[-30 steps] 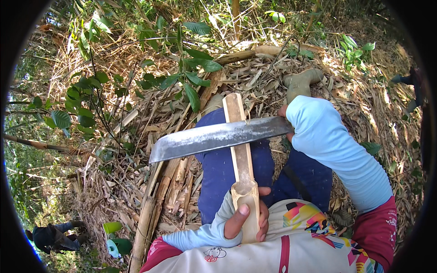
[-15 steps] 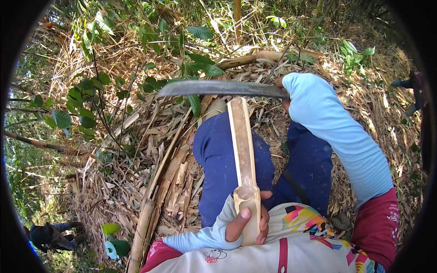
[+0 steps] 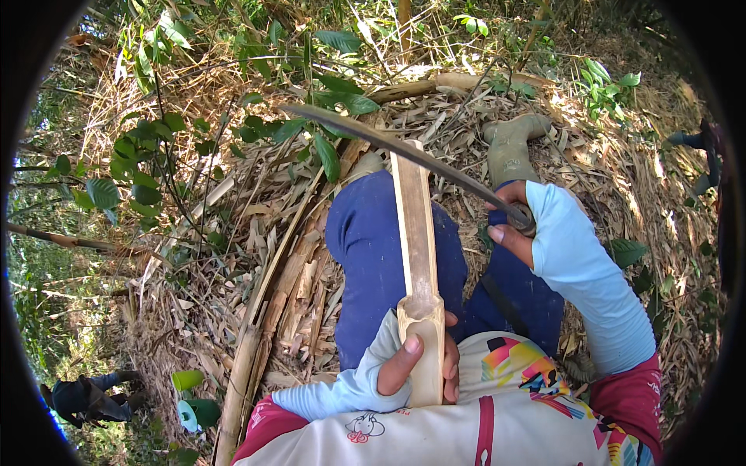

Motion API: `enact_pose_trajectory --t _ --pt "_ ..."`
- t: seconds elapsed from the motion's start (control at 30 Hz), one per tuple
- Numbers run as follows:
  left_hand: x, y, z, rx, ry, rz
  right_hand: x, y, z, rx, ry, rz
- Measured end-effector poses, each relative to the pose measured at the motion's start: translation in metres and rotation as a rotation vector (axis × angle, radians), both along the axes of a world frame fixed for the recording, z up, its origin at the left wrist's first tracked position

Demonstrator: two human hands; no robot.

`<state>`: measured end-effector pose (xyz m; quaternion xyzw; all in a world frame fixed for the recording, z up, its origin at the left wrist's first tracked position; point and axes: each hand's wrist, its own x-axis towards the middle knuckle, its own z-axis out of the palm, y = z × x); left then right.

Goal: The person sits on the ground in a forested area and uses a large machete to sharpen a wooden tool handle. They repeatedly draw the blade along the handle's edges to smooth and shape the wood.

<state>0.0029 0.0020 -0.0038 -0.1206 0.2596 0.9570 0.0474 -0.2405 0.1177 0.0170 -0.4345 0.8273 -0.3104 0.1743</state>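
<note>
Head view, left hand point(image 3: 416, 365) gripping bamboo point(image 3: 416, 233), right hand point(image 3: 517, 225) raising machete point(image 3: 388, 144)

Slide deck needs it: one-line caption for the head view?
Seated person's left hand grips a split bamboo piece over the lap; right hand holds a long machete across its far end.

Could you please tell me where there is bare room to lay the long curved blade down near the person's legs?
The roomiest patch is the dry-leaf litter right of the olive rubber boot, beyond the right hand. Left of the blue trouser legs it is crowded: split bamboo culms and green leafy saplings. The lap holds the pale split bamboo stave, held in the left hand.
</note>
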Motion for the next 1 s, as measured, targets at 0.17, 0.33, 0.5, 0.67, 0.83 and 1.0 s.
enact_pose_trajectory --t 0.17,0.33,0.5,0.67,0.83,1.0 --pt "-0.003 -0.001 0.004 0.022 -0.018 -0.011 0.017 0.022 -0.004 -0.138 0.035 0.041" --pt "0.001 0.002 0.005 0.081 -0.072 -0.002 0.030 0.032 0.006 -0.050 0.000 0.178" --pt "0.006 0.001 -0.016 0.093 0.082 -0.081 0.035 0.034 0.012 0.064 -0.023 0.284" --pt "0.003 0.006 -0.011 0.076 0.066 -0.017 0.034 0.032 0.009 0.130 0.074 0.298" --pt "0.002 0.004 0.001 0.012 -0.018 0.030 0.032 0.018 0.022 0.310 0.192 0.331" --pt "0.003 0.001 0.000 0.023 0.019 0.018 0.029 0.013 0.021 0.327 0.261 0.329"
